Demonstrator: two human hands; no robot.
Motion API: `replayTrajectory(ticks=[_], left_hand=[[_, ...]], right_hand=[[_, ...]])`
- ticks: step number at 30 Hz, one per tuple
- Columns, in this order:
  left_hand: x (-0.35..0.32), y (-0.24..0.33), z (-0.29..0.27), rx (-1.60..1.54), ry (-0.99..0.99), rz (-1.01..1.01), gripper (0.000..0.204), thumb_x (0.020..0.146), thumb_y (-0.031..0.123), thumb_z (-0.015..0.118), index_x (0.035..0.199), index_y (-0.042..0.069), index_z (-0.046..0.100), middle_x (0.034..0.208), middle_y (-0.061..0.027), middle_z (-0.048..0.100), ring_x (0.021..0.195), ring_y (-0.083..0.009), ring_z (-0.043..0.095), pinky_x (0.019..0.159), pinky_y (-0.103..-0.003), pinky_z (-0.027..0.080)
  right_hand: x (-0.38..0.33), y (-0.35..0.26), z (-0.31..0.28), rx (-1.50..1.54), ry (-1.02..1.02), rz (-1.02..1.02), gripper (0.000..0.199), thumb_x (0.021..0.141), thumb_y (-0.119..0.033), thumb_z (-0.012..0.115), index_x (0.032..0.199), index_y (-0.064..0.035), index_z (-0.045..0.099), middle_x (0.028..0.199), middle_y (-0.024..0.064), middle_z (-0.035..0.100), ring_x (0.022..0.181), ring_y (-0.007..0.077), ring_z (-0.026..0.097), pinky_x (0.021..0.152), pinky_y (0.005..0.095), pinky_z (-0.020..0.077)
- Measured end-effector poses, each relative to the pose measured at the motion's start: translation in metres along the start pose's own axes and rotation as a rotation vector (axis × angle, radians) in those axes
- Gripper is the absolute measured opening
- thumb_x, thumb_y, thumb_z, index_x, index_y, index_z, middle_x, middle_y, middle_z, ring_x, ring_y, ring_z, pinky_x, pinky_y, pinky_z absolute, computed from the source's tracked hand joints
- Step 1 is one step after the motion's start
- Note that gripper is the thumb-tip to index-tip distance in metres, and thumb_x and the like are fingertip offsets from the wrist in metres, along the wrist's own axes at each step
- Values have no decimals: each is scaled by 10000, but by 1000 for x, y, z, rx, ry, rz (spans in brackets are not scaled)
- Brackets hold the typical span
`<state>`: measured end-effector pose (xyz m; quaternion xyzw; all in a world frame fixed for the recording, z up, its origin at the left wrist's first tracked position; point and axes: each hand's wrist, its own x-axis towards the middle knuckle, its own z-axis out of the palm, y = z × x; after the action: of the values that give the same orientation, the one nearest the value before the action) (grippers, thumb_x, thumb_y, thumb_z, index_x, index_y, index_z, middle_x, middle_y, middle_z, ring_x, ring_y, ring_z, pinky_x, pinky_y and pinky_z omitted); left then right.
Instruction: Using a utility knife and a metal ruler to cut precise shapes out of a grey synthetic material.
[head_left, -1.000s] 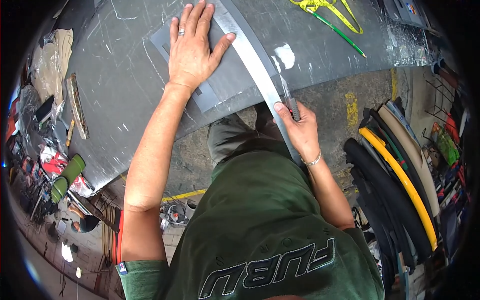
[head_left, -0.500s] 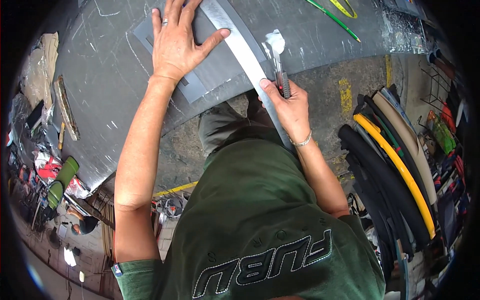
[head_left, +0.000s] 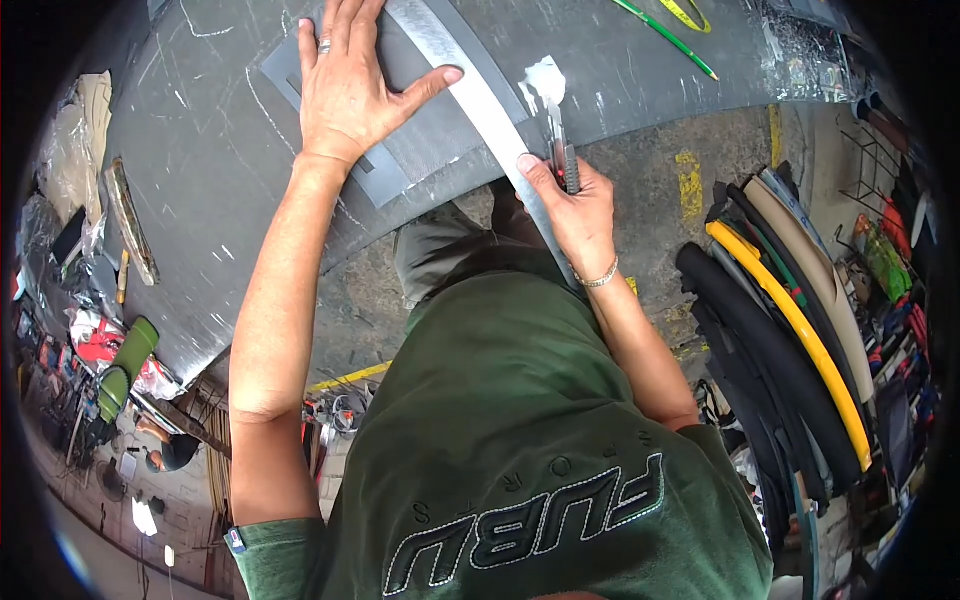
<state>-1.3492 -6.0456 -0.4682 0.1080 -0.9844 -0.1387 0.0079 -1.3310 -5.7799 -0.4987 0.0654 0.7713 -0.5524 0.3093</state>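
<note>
The left hand [head_left: 350, 90] lies flat and spread, palm down, on a dark grey sheet [head_left: 420, 150] that rests on the scratched grey tabletop [head_left: 200, 200]; its fingers [head_left: 335, 20] are released and extended, gripping nothing, with a ring on one of them; the thumb points toward a long metal straightedge [head_left: 480, 95] and its tip touches the near edge of that bar. The straightedge runs diagonally across the sheet, from the upper middle of the view down past the tabletop's front edge toward the person's body. The right hand [head_left: 575, 210] is at the lower end of the straightedge, beyond the tabletop's edge; its fingers are clenched around the handle of a utility knife [head_left: 560, 150], with the forefinger laid against the right side of the bar; the blade end of the knife points up along the straightedge, just beside a small white scrap [head_left: 545, 80] on the tabletop. A bracelet [head_left: 600, 278] sits on the right wrist. A thin green rod [head_left: 665, 38] lies on the far part of the tabletop, well apart from both hands. On the person's right, on the concrete floor [head_left: 650, 170], long foam tubes [head_left: 760, 350] lie side by side, black ones next to a yellow one.
</note>
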Motion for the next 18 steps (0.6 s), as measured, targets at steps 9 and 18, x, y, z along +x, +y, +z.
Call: replayTrajectory(ticks=[9,18], left_hand=[[0,0,1,-20,17,-9,1145,670,608,846,1508,-28,392,1574,-238,393,1511,-428,288,1248,-589,159],[1,-1,1,-14,21,-10,1147,655,599,853,1503,-28,401,1566,-239,401,1509,-429,290,1248,-588,159]], right_hand=[[1,2,-2,-36,-16,-5,304,937,-305,789,896,-11,722,713,42,711,614,84,640,563,255,500],[2,-1,-3,-54,-22,13,306,950,-305,773,906,-7,721,725,47,716,631,87,649,577,254,506]])
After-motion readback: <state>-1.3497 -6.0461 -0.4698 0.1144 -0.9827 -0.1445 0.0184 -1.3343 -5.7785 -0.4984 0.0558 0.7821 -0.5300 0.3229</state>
